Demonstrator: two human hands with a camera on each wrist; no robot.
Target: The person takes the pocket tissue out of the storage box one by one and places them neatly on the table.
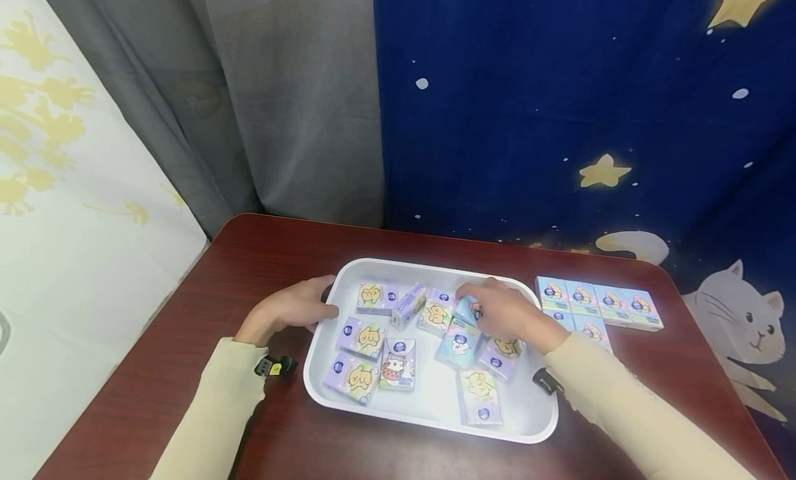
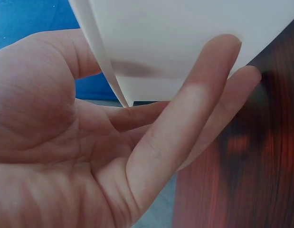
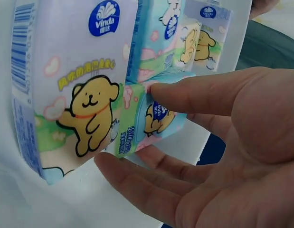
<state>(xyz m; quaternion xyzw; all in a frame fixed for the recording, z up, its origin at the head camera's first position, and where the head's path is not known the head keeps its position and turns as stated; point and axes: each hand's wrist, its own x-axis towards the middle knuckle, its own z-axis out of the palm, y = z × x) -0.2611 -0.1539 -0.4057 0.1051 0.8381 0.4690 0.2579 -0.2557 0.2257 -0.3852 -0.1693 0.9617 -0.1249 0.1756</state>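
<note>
A white tray (image 1: pixel 429 405) holds several small tissue packs in purple and blue wrappers. My left hand (image 1: pixel 294 307) grips the tray's left side; in the left wrist view, the thumb goes over the rim and the fingers lie along the outer wall (image 2: pixel 151 42). Inside the tray toward the right, my right hand (image 1: pixel 506 311) pinches a blue tissue pack (image 1: pixel 467 309), its thumb on the printed face and its fingers at the far side. Close beside that pack are another blue pack (image 1: pixel 459 345) and a purple pack (image 3: pixel 90 90) with a yellow puppy.
Right of the tray, several blue tissue packs (image 1: pixel 612 304) stand in neat rows on the dark red-brown table (image 1: pixel 273 411). A grey curtain (image 1: pixel 311 121) and a blue starry curtain (image 1: pixel 497 141) hang behind the table. A white patterned cloth (image 1: pixel 74 259) borders it at left.
</note>
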